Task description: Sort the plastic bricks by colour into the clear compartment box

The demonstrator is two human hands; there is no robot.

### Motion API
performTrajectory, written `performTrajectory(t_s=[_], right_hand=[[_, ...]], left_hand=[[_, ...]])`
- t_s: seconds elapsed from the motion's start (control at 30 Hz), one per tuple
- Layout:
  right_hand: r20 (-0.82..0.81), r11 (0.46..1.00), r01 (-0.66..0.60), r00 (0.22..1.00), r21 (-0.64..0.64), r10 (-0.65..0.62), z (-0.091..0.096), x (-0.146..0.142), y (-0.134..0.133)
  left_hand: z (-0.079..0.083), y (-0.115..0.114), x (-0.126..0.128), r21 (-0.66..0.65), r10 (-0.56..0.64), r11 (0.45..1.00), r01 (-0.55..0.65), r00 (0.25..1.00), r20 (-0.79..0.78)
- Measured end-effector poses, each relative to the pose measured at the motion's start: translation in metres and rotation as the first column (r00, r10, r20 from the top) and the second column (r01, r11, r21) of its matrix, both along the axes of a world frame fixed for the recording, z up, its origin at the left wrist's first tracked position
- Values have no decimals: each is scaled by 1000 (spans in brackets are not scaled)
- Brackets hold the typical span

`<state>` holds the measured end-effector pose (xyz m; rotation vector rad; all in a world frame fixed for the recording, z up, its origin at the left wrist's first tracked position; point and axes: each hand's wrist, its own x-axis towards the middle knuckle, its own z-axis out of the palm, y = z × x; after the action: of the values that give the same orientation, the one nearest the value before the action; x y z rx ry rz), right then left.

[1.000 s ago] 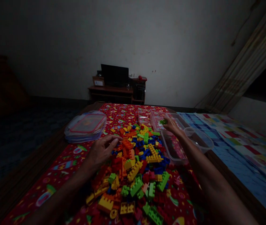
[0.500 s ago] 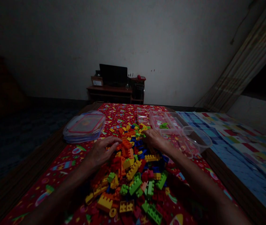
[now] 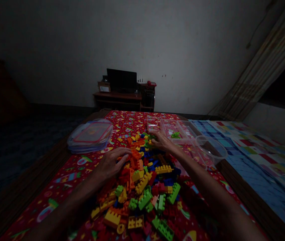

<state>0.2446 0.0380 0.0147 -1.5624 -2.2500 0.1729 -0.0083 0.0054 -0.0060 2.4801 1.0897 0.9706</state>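
A long heap of toy building bricks [image 3: 144, 182] in yellow, orange, green, blue and red lies on the red patterned cloth [image 3: 129, 119]. At the heap's left side rests my left hand [image 3: 112, 162], fingers stretched and thumb apart, its fingertips by the orange bricks [image 3: 134, 154]. My right hand [image 3: 163, 142] reaches over the far right end of the heap, close to small green and yellow bricks. Its thumb and fingers look apart, and no brick shows between them. Several small green bricks [image 3: 175, 135] sit in a compartment of the clear plastic tray [image 3: 187, 129].
A stack of clear lids [image 3: 91, 135] lies on the left of the table. On the right, a round clear tub [image 3: 211, 149] stands against the tray. Farther back are a desk [image 3: 118, 96] with a monitor [image 3: 121, 79], and a bed [image 3: 253, 150] lies to the right.
My right hand has shifted slightly up and away, toward the far end of the heap, and its thumb now shows apart from the fingers. My left hand has hardly moved.
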Motion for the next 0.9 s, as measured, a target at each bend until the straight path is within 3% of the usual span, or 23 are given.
performTrajectory(t_s=[0.17, 0.43, 0.67, 0.77, 0.9], right_hand=[[222, 977, -154, 957, -149, 184, -10, -15, 13], [119, 968, -36, 991, -248, 68, -9, -12, 18], [9, 994, -31, 999, -101, 32, -4, 17, 9], [-26, 996, 65, 997, -59, -67, 6, 40, 16], [43, 978, 209, 977, -1, -209, 14, 73, 32]], left_hand=[[-3, 1, 0, 29, -8, 1000, 8, 1000, -6], [-4, 2, -1, 16, -23, 1000, 24, 1000, -21], [-7, 4, -1, 33, -36, 999, 36, 999, -7], [-10, 4, -1, 33, -34, 999, 34, 999, -3], [-13, 6, -1, 37, -38, 999, 38, 999, -2]])
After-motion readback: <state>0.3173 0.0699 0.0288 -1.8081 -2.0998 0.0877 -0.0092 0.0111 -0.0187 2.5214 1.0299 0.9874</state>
